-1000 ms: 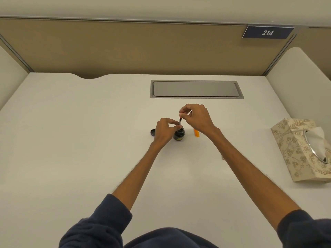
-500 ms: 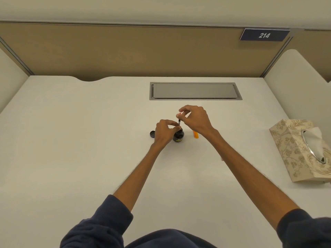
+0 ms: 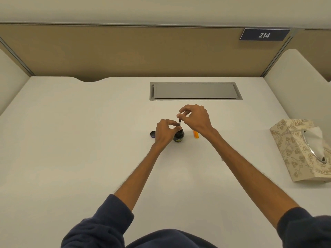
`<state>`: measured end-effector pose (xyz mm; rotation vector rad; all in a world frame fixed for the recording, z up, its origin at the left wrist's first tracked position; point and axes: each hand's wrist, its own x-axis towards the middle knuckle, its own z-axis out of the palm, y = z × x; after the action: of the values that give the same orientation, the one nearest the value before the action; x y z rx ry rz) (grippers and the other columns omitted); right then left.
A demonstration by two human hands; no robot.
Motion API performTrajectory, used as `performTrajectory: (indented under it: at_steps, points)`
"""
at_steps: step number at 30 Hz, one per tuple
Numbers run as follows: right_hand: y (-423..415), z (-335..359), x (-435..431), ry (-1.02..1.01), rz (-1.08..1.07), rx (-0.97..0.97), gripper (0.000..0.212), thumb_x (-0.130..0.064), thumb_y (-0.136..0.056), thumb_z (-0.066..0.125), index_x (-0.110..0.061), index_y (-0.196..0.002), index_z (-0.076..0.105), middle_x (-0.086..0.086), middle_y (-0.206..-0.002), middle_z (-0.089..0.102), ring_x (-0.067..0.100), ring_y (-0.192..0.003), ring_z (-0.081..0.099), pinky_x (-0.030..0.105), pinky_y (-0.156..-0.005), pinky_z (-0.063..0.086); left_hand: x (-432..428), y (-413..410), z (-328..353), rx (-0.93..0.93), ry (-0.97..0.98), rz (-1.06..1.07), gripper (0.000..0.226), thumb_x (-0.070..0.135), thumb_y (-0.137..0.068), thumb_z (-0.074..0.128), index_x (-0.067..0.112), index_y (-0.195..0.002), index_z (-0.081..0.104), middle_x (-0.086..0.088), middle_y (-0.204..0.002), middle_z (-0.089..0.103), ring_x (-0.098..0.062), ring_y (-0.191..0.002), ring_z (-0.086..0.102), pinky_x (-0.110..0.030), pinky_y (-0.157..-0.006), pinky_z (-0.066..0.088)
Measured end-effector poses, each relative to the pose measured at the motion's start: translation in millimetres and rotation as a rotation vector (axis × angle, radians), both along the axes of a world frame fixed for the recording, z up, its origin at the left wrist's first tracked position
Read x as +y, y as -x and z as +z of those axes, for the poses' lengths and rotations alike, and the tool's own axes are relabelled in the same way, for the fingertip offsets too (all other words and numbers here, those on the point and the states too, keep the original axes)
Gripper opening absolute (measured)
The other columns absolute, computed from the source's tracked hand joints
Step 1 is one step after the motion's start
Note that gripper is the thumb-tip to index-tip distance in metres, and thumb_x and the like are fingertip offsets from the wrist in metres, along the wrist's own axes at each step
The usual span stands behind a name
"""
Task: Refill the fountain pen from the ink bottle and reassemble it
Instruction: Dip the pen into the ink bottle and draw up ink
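A small dark ink bottle (image 3: pixel 178 137) stands open on the white desk (image 3: pixel 71 140). Its round dark cap (image 3: pixel 152 134) lies just to its left. A thin pen section with converter (image 3: pixel 179 123) stands upright in the bottle's mouth. My left hand (image 3: pixel 165 131) pinches its lower part at the bottle neck. My right hand (image 3: pixel 195 119) pinches its top end with thumb and forefinger. An orange pen barrel (image 3: pixel 195 134) lies on the desk right of the bottle, partly hidden under my right wrist.
A patterned tissue box (image 3: pixel 302 151) sits at the right edge of the desk. A grey cable hatch (image 3: pixel 195 91) is set in the desk behind my hands. Partition walls close the desk at the back and both sides.
Both hands stay at the bottle with the pen part upright in it. My right fingers have shifted slightly at its top end; the view has shifted a little.
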<state>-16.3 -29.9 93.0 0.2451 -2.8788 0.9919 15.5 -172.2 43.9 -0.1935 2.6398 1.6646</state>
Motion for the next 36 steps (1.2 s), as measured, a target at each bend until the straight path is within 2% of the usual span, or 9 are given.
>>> performTrajectory:
  at_steps: [5,8,12,17,19,21,27,31,36]
  points:
    - [-1.2,3.1,0.4,-0.008,0.036,0.014,0.012,-0.03,-0.085,0.07,-0.025,-0.09,0.079,-0.01,-0.084,0.077,0.006,-0.081,0.069,0.03,-0.076,0.056,0.2,0.9,0.0,0.007,0.003,0.003,0.018,0.022,-0.079,0.076,0.011,-0.092,0.078,-0.001,-0.098,0.076,-0.017,-0.099,0.067,-0.028,-0.088,0.045]
    - [-1.0,2.1,-0.1,-0.024,0.009,0.015,0.014,-0.034,-0.083,0.073,-0.021,-0.085,0.079,-0.006,-0.08,0.077,0.009,-0.076,0.068,0.027,-0.068,0.052,1.1,0.1,-0.5,-0.002,-0.006,0.004,0.019,0.02,-0.079,0.076,0.008,-0.094,0.078,-0.004,-0.099,0.077,-0.018,-0.098,0.068,-0.026,-0.089,0.044]
    - [0.7,-1.8,-0.9,-0.022,-0.021,0.01,0.017,-0.039,-0.081,0.074,-0.023,-0.082,0.078,-0.007,-0.078,0.076,0.01,-0.076,0.068,0.024,-0.064,0.047,2.8,0.6,0.5,-0.001,-0.004,0.005,0.02,0.018,-0.08,0.076,0.005,-0.095,0.078,-0.007,-0.099,0.076,-0.021,-0.097,0.069,-0.034,-0.095,0.048]
    - [-0.7,-1.2,-0.3,0.035,0.029,-0.006,0.017,-0.036,-0.086,0.07,-0.026,-0.097,0.078,-0.009,-0.087,0.077,0.004,-0.074,0.066,0.027,-0.075,0.054,2.3,1.6,1.2,0.023,-0.01,0.0,0.017,0.018,-0.079,0.076,0.007,-0.092,0.078,-0.006,-0.096,0.077,-0.02,-0.095,0.069,-0.034,-0.094,0.049]
    - [-1.5,-0.2,-0.8,0.037,0.049,-0.003,0.015,-0.031,-0.087,0.069,-0.025,-0.096,0.079,-0.009,-0.089,0.078,0.002,-0.069,0.064,0.026,-0.075,0.053,2.5,2.3,1.0,0.029,-0.003,-0.003,0.017,0.018,-0.079,0.076,0.007,-0.091,0.078,-0.006,-0.096,0.077,-0.02,-0.096,0.069,-0.035,-0.095,0.049]
    - [-1.5,-0.1,-1.3,0.027,0.05,0.012,0.013,-0.029,-0.088,0.069,-0.023,-0.092,0.08,-0.008,-0.087,0.078,0.004,-0.076,0.068,0.027,-0.075,0.054,2.6,2.1,0.4,0.025,-0.004,-0.002,0.017,0.018,-0.079,0.076,0.007,-0.092,0.078,-0.006,-0.097,0.077,-0.02,-0.097,0.068,-0.035,-0.095,0.049]
    - [0.9,-3.4,-1.6,0.012,-0.019,-0.008,0.026,-0.046,-0.08,0.076,-0.021,-0.083,0.08,-0.005,-0.077,0.076,0.01,-0.072,0.068,0.022,-0.059,0.046,2.1,1.0,-0.1,0.004,-0.032,0.008,0.017,0.017,-0.078,0.077,0.006,-0.092,0.078,-0.006,-0.098,0.076,-0.019,-0.096,0.068,-0.034,-0.091,0.05]
    - [3.7,-3.7,-1.9,0.03,-0.015,-0.034,0.029,-0.05,-0.079,0.075,-0.022,-0.087,0.078,-0.006,-0.08,0.076,0.009,-0.076,0.069,0.029,-0.069,0.053,1.7,1.1,0.0,0.021,-0.03,0.008,0.016,0.016,-0.079,0.076,0.006,-0.092,0.078,-0.006,-0.097,0.076,-0.019,-0.095,0.068,-0.031,-0.09,0.047]
    - [0.3,-0.4,-0.8,0.022,0.035,-0.021,0.015,-0.03,-0.088,0.068,-0.023,-0.097,0.078,-0.006,-0.09,0.078,0.004,-0.065,0.062,0.033,-0.079,0.057,0.2,3.2,-1.2,0.018,-0.025,0.01,0.015,0.017,-0.078,0.077,0.006,-0.09,0.078,-0.007,-0.097,0.076,-0.021,-0.098,0.067,-0.034,-0.093,0.047]
